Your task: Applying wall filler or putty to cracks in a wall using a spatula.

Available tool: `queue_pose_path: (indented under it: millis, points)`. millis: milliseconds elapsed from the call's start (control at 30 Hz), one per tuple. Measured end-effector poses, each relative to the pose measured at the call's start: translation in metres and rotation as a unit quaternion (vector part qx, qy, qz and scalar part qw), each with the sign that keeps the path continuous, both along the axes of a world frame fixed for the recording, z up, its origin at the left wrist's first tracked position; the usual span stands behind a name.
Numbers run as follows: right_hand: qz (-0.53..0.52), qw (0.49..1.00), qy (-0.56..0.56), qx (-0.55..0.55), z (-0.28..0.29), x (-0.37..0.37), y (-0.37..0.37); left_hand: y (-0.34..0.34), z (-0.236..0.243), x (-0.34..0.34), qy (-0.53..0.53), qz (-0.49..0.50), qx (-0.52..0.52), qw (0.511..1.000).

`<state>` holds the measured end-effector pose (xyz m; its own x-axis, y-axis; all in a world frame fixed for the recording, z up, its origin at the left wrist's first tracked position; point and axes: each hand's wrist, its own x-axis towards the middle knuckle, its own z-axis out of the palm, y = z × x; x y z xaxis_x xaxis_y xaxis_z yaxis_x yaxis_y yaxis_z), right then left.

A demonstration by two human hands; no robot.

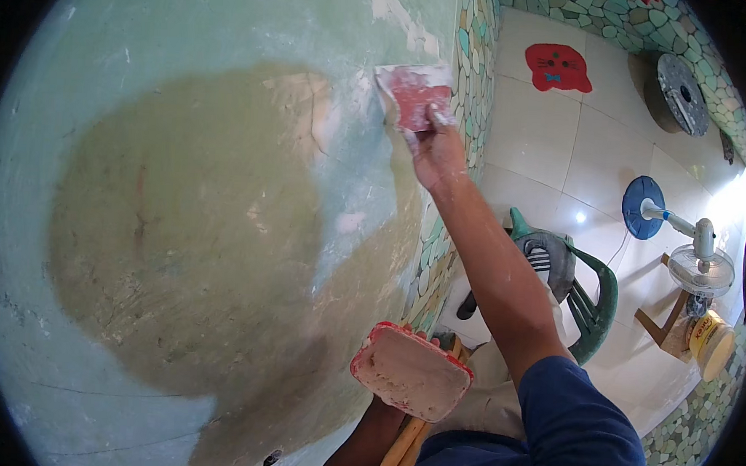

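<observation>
My right hand (436, 152) grips a red putty spreader (422, 105) smeared with white putty. The spreader lies against the green painted wall (207, 26), near its edge with the mosaic stone strip (476, 78). Lower down, my left hand (387, 411) supports a red-rimmed plastic tub (412, 374) from below; most of that hand is hidden by it. Pale pinkish putty fills much of the tub. A large brownish, damp-looking patch (196, 224) spreads over the wall, with pale putty smears around it.
Beside my body are wooden rails (404, 450), perhaps a ladder. On the tiled floor below stand a green plastic chair (601, 308), a pedestal fan (702, 265) and a yellow-labelled tub (711, 344). A red cat-shaped mat (559, 67) and a round dark drum (682, 93) are farther off.
</observation>
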<state>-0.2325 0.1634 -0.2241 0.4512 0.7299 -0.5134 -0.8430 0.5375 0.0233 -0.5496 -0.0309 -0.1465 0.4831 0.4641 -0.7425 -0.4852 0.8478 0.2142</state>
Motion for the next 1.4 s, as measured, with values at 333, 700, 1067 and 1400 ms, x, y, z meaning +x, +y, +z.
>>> queue_pose_path:
  millis: [333, 700, 1067, 1400]
  points:
    - [-0.141, 0.571, -0.709, -0.389, 0.048, 0.004, -0.028, -0.001, -0.007, -0.012, -0.093, -0.025, 0.006, 0.995]
    - [0.002, 0.562, -0.76, -0.325, 0.056, -0.022, -0.033, -0.002, -0.01, -0.017, -0.08, -0.019, -0.021, 0.996]
    - [0.0, 0.59, -0.732, -0.341, 0.072, -0.015, -0.016, -0.002, -0.01, -0.025, -0.054, -0.019, -0.025, 0.998]
    - [-0.042, 0.554, -0.749, -0.361, 0.056, -0.018, -0.031, 0.0, -0.013, -0.032, -0.106, -0.033, -0.004, 0.994]
